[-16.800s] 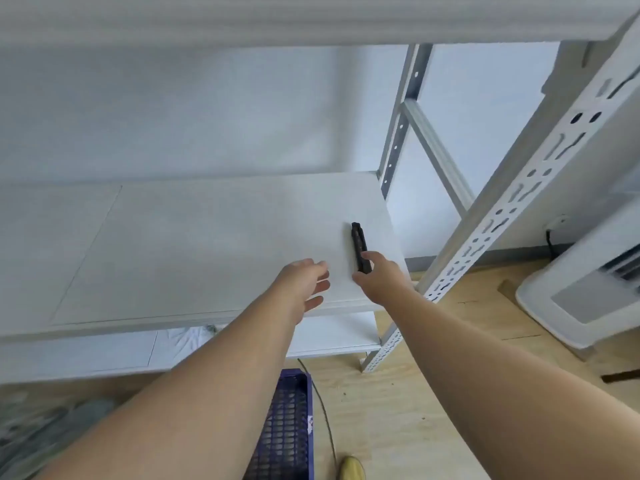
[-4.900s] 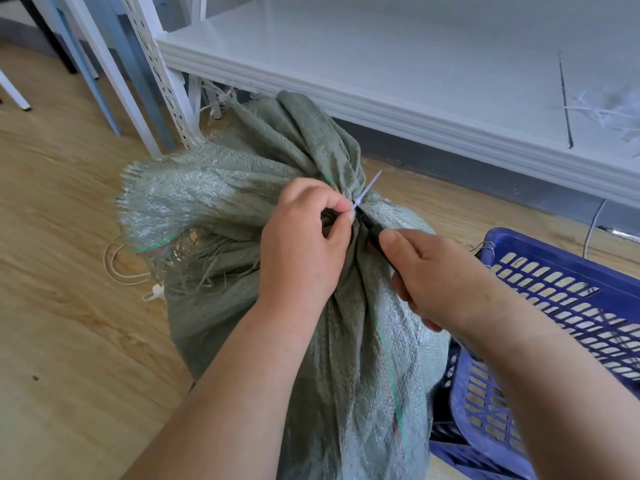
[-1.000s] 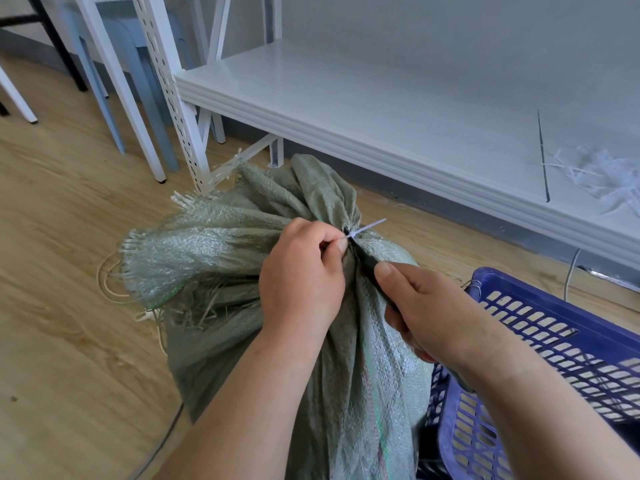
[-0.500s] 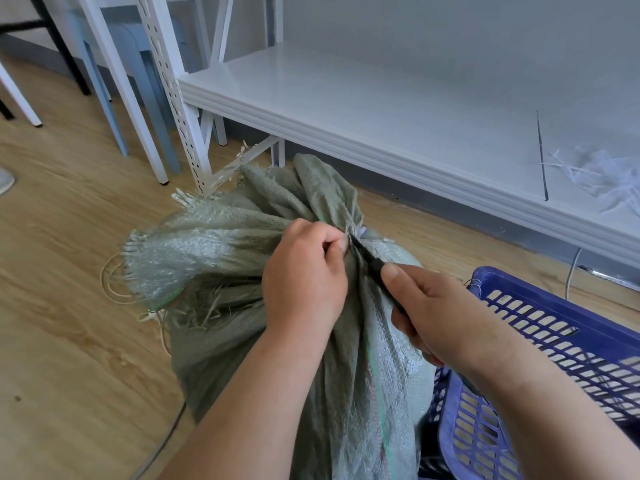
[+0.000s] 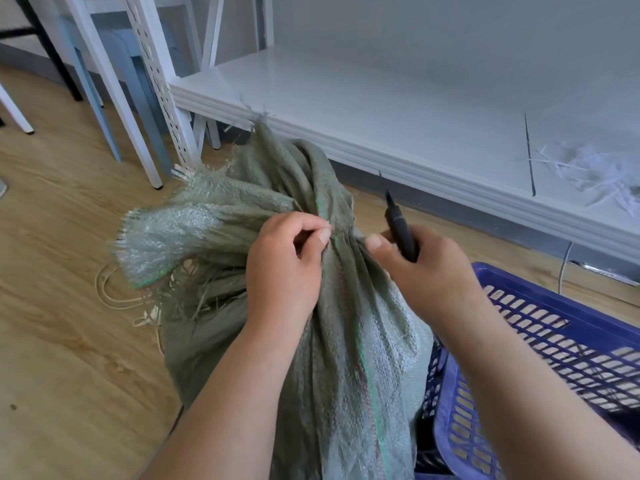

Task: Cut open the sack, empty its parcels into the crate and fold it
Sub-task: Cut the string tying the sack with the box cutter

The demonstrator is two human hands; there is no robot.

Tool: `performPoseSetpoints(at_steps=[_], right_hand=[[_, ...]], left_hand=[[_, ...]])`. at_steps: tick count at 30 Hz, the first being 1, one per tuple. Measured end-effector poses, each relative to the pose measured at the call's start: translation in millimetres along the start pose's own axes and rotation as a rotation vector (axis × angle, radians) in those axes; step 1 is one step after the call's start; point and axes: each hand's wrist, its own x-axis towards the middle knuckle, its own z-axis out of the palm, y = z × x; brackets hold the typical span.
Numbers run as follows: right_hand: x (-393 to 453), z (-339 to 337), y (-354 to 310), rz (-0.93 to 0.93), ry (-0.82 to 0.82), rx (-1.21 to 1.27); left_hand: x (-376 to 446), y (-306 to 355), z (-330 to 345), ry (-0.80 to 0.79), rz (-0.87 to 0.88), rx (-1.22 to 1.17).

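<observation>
On the floor beside the blue crate point(image 5: 540, 327), the green sack point(image 5: 346, 341) is standing, neck bunched. The left hand point(image 5: 284, 268) is pinching the neck; the right hand point(image 5: 422, 268) is gripping a black cutter point(image 5: 400, 226), blade up. Emptying and folding are waiting.

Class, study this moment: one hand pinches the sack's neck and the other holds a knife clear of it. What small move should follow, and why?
Probably the left hand pulls the sack neck apart to open it. The right hand holds the knife raised off the fabric, no tie shows at the neck, and the crate waits alongside.
</observation>
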Motion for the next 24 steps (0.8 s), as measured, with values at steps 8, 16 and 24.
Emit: performPoseSetpoints(at_steps=[8, 16, 24], right_hand=[[49, 25, -12, 0.131, -0.227, -0.075], [52, 34, -17, 0.285, -0.474, -0.137], [47, 38, 0, 0.278, -0.477, 0.119]], left_hand=[[-1, -9, 2, 0.000, -0.056, 0.020], [-7, -3, 1, -0.007, -0.076, 0.053], [-6, -2, 4, -0.028, -0.041, -0.025]])
